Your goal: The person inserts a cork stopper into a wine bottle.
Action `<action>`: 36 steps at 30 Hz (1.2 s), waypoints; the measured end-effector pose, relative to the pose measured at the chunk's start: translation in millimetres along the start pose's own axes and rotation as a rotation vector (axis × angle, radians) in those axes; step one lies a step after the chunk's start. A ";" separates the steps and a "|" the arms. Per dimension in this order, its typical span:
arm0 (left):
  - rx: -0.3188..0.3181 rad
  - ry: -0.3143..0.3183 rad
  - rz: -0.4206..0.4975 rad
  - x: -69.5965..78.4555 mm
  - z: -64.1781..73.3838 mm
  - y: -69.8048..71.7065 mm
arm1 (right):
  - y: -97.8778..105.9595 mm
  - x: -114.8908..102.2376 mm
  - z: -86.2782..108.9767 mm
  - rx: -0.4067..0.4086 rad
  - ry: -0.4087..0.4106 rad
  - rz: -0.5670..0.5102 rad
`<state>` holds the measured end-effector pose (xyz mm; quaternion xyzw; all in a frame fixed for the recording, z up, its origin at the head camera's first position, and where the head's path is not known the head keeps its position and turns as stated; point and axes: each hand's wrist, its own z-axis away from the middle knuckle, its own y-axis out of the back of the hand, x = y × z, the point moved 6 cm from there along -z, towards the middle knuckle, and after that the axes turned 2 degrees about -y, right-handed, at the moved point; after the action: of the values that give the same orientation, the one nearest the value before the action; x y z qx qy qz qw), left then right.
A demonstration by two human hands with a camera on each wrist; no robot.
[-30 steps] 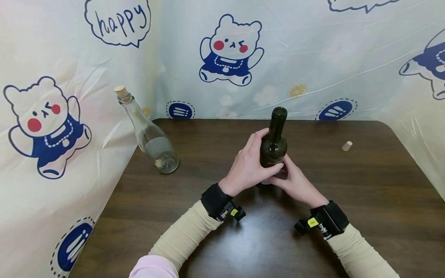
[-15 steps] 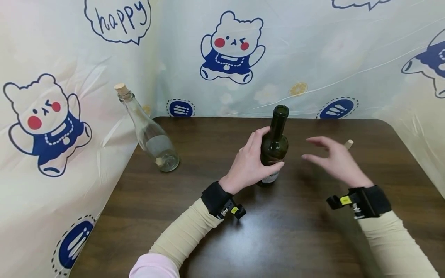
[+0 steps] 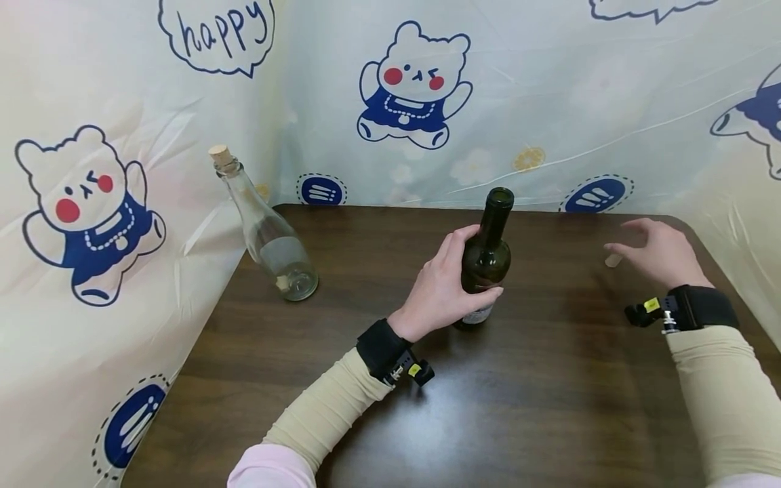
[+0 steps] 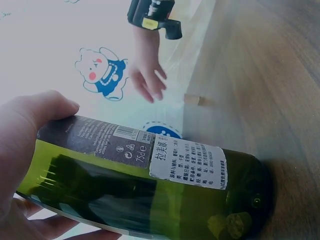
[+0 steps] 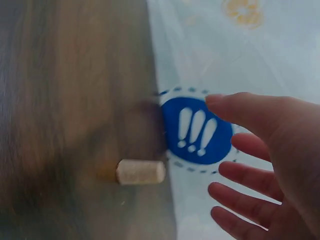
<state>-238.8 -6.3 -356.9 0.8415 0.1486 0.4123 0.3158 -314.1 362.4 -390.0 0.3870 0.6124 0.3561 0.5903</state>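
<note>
A dark green wine bottle point(image 3: 486, 261) stands uncorked near the middle of the table. My left hand point(image 3: 436, 291) grips it, thumb on the near side and fingers round the back. The left wrist view shows its printed labels point(image 4: 187, 161) and pale lumps inside at the base. A small cork point(image 5: 140, 172) stands on the table at the right. Above and beside it hovers my right hand point(image 3: 662, 254), fingers spread and apart from the cork. In the head view the thumb and hand partly cover the cork point(image 3: 613, 260).
At the table's left edge stands a clear glass bottle point(image 3: 277, 251) with a cork stopper point(image 3: 221, 156) in its mouth and a pale piece at its bottom. A printed curtain point(image 3: 323, 102) hangs along the back and sides of the brown table point(image 3: 378, 244).
My right hand has left the green bottle and moved right and away from me, over to the cork. The left hand keeps its grip on the bottle.
</note>
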 end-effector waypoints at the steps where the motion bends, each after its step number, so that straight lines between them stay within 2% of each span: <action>1: -0.001 0.000 0.002 0.1 0.0 0.1 | -2.1 4.1 -2.3 -0.022 -0.009 0.002; 8: -0.009 0.006 0.007 -0.8 0.3 -1.8 | -23.7 26.2 -13.2 -0.169 -0.043 0.038; 12: -0.010 0.005 0.011 -0.7 0.8 -2.9 | -33.3 36.0 -12.9 -0.215 -0.058 0.050; 17: -0.010 0.003 0.013 -0.1 1.3 -3.4 | -39.9 42.2 -11.8 -0.210 -0.046 0.051; 25: 0.001 0.000 0.017 -0.8 0.0 -0.9 | -50.0 52.3 -19.5 -0.132 -0.012 0.072; 29: 0.000 0.003 0.015 -1.7 0.1 -0.6 | -53.4 53.6 -22.5 -0.125 -0.011 0.069; 32: -0.004 0.003 0.014 -1.9 0.4 -1.0 | -53.5 49.3 -23.4 -0.135 -0.021 0.053; 36: 0.000 0.007 0.014 -2.3 0.5 -0.5 | -48.0 30.2 -26.1 -0.110 0.001 0.010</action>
<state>-239.8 -7.3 -358.9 0.8412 0.1437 0.4173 0.3124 -342.9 368.6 -445.1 0.3569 0.5905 0.3923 0.6084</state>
